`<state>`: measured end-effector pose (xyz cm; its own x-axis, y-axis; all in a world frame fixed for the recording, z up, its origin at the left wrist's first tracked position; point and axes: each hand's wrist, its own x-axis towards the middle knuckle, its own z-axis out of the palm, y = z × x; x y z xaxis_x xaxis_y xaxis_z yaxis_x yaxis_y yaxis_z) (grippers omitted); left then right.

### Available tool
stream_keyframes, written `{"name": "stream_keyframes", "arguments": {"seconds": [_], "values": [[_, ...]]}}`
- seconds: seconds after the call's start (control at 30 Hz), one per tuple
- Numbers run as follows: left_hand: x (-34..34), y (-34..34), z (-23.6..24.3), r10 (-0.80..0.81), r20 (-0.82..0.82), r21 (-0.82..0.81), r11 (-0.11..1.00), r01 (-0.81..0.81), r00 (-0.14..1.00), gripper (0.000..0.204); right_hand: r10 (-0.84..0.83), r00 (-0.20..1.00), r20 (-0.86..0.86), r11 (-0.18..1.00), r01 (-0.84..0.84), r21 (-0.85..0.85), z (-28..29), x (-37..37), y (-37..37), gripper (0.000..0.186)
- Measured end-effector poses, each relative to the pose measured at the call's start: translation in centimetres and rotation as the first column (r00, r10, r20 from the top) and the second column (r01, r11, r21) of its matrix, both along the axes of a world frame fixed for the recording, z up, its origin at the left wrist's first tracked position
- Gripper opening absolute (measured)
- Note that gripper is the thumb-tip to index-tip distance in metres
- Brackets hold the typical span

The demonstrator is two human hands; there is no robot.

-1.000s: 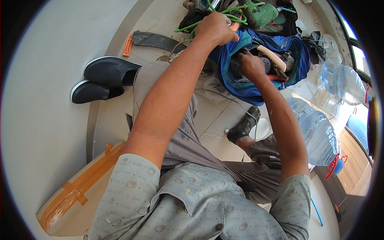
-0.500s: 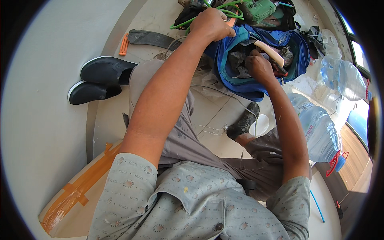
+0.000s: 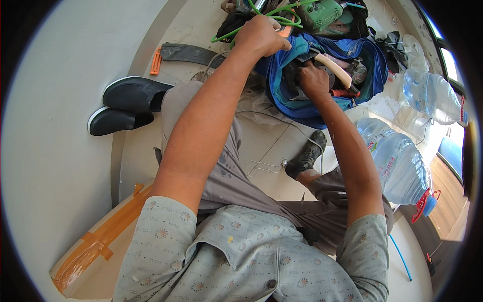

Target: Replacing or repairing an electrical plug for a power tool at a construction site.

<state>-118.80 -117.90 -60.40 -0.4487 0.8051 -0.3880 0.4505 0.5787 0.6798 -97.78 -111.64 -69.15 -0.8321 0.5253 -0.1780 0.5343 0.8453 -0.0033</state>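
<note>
A blue fabric bag [image 3: 297, 111] gapes on the floor in front of me, tools jumbled inside. My right hand [image 3: 314, 80] reaches down into it with curled fingers, next to dark items. Whatever those fingers grip is hidden by the hand. Beside that hand lies a tool with a curved cream handle [image 3: 336, 70], and a red-handled tool [image 3: 343, 93] is below it. My left hand [image 3: 261, 36] is closed at the bag's far left edge, against a green cord [image 3: 229, 36] and an orange-edged object [image 3: 287, 30]. What it grips cannot be made out.
Behind the bag lies a green power drill [image 3: 322, 14]. Large clear water bottles [image 3: 395, 156] stand to the right. Black shoes [image 3: 133, 95] rest by the left wall, near a dark flat strip [image 3: 188, 53] and an orange clip-like piece [image 3: 156, 61]. A grey cable [image 3: 282, 119] crosses the floor.
My right hand has moved left within the bag, uncovering more of the red-handled tool. My left hand has shifted slightly left and down, staying by the green cord.
</note>
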Motion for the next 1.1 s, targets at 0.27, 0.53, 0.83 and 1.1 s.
{"name": "stream_keyframes", "arguments": {"seconds": [0.27,0.53,0.83,1.1], "values": [[-0.1,-0.1,-0.4,0.016,0.024,0.064,0.998,-0.017,1.0,0.064,0.248,0.969,0.0,0.958,-0.245,0.147,0.1,-0.8,-1.5,0.014],[-0.3,-0.3,-0.9,0.01,0.034,0.078,0.997,-0.012,0.999,0.065,0.256,0.962,-0.093,0.959,-0.241,0.148,-0.4,-0.2,-1.2,0.019],[0.0,-0.1,-0.3,0.005,0.045,0.068,0.998,-0.008,0.999,0.067,0.31,0.936,-0.164,0.941,-0.277,0.197,-0.9,0.0,-0.1,0.019],[-0.3,-0.3,-0.8,0.001,0.06,0.075,0.997,-0.006,0.998,0.066,0.276,0.945,-0.174,0.937,-0.305,-0.169,1.4,0.8,0.6,0.019]]}}
